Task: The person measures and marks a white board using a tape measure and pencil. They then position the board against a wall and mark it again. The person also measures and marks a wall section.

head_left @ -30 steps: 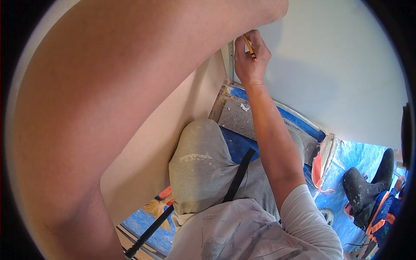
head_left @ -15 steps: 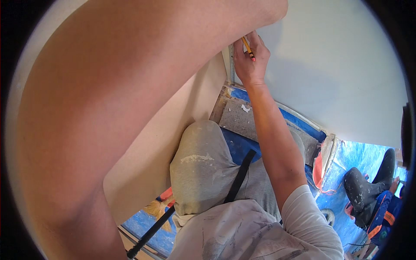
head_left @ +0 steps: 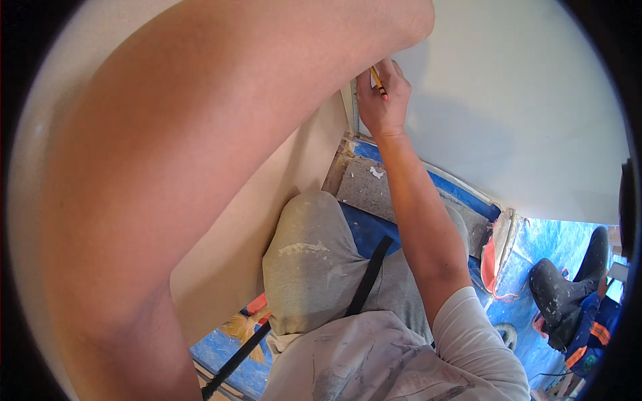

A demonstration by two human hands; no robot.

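Head view: a yellow pencil (head_left: 379, 83) is pinched in the right hand (head_left: 390, 108) at one o'clock, lying toward seven o'clock from the left hand (head_left: 416, 23), which is mostly cut off above, so its grip cannot be told.

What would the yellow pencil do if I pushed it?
The pencil is probably light, since it's so slim in the right hand. It's likely stiff, because the part showing looks straight. Its narrow stick shape might let it roll.
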